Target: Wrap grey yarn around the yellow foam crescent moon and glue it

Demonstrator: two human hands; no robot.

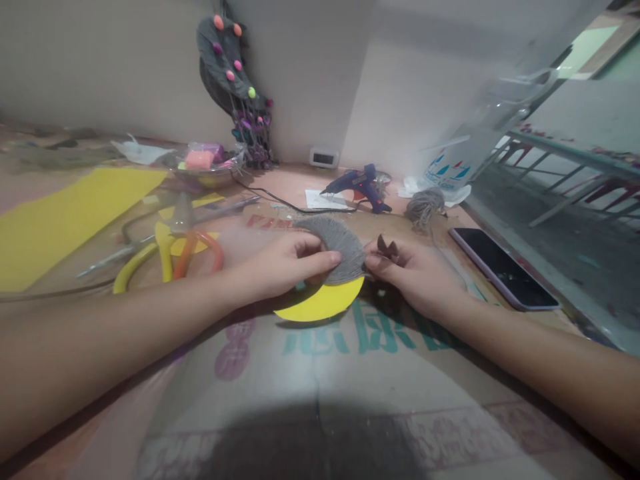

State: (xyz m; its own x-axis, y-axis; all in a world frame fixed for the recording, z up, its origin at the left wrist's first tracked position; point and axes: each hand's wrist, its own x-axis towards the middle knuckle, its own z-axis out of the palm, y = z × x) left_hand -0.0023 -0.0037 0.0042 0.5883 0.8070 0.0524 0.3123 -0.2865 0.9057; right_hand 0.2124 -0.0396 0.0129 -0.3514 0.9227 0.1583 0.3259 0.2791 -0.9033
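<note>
A yellow crescent (325, 301) is wrapped in grey yarn (346, 241) over its upper part; its lower tip shows bare yellow. My left hand (290, 265) grips it from the left, with the thumb pressed on the yarn. At the crescent's right edge my right hand (417, 272) pinches the yarn between thumb and fingers. A small dark brown piece (387, 247) sticks up by the right fingers; what it is I cannot tell. From the ball of grey yarn (426, 208), a strand runs down beside my right hand.
Behind the hands lies a blue glue gun (357, 187) with its cord. Scissors (167, 257) and a yellow sheet (75, 223) are at left, a phone (503, 268) at right. A decorated grey crescent (225, 67) hangs at the wall. Printed cardboard (300, 393) covers the table.
</note>
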